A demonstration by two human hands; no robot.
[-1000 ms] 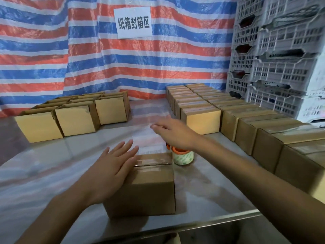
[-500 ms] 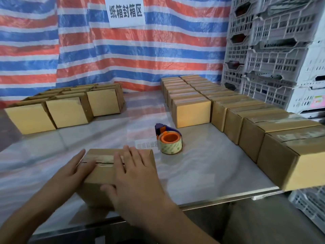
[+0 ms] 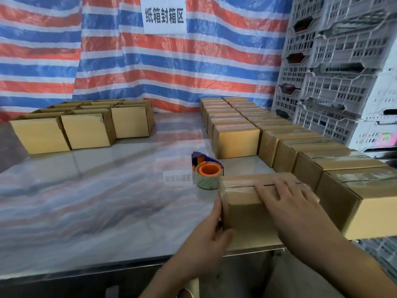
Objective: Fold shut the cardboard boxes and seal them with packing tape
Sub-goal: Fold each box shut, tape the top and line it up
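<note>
The right hand (image 3: 287,203) is lying palm-down on top of the cardboard box (image 3: 247,214), its grip spread, with the fingers fanning flat across the taped seam and the forearm reaching in from the lower right. The left hand (image 3: 209,233) is pressing straight fingers against the box's left wall, its grip open and curling round nothing. The box is sitting at the near edge of the tabletop (image 3: 107,201), just beside a row of sealed boxes (image 3: 322,151) on its right. A tape dispenser (image 3: 207,172) is standing just behind its back left corner. Another group of boxes (image 3: 86,130) is standing at the far left.
</note>
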